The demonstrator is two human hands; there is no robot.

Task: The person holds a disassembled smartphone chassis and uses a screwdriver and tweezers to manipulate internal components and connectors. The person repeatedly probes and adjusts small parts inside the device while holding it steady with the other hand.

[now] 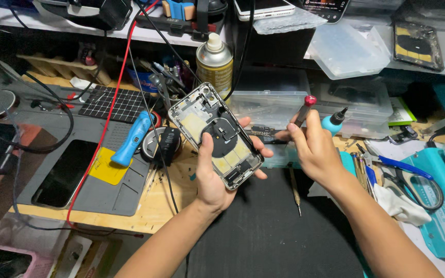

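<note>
We see the left hand (213, 175) gripping an opened phone shell (216, 135) above the worktop (155, 206), thumb across its coil. At three o'clock, the right hand (312, 149) pinches a red-capped screwdriver (303, 110).

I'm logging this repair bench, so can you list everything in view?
phone housing: one, silver, opened, inside facing up, held above the black mat
screwdriver: one, red-capped, held upright
spray can: one, gold, white cap, behind the housing
blue tool: one, on the grey work mat
yellow pad: one, on the grey work mat
scissors: one pair, blue handles, right side
black mat: one, front centre
left hand: grips the housing
right hand: holds the screwdriver
</note>
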